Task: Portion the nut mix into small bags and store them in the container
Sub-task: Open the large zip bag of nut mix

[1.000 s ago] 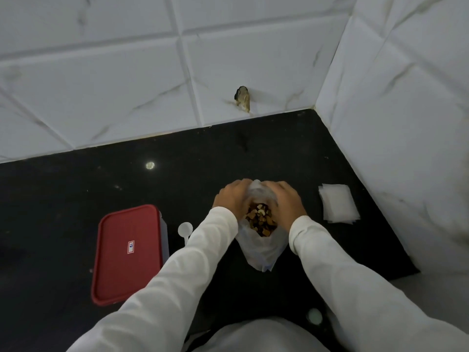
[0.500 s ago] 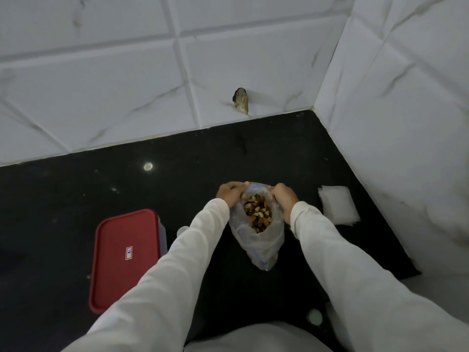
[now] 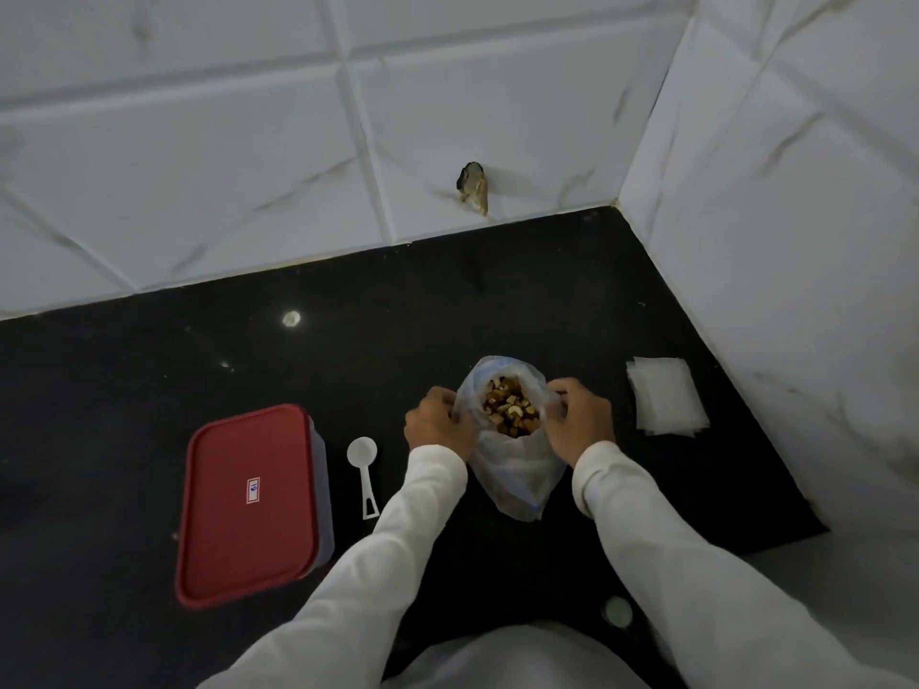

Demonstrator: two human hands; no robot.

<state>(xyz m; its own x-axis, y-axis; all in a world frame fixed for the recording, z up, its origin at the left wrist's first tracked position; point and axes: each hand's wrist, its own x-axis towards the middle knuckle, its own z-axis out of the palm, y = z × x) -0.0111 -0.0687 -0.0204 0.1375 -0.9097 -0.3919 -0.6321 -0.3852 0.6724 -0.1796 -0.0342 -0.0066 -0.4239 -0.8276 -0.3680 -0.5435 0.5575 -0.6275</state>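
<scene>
A clear plastic bag [image 3: 517,477] of nut mix [image 3: 509,407] stands on the black counter [image 3: 149,380], its mouth spread wide. My left hand [image 3: 437,422] grips the bag's left rim and my right hand [image 3: 579,422] grips its right rim. A container with a red lid [image 3: 248,504] sits shut at the left. Between it and the bag lies a white plastic scoop [image 3: 364,472]. A stack of small clear bags [image 3: 664,402] lies flat to the right.
White tiled walls close the counter at the back and on the right, meeting in a corner [image 3: 616,206]. A chipped hole [image 3: 472,186] marks the back wall. The counter's front edge runs under my arms.
My hands have pulled apart, stretching the bag's mouth wider so more nut mix shows. My left arm has shifted off the scoop, which now lies in full view.
</scene>
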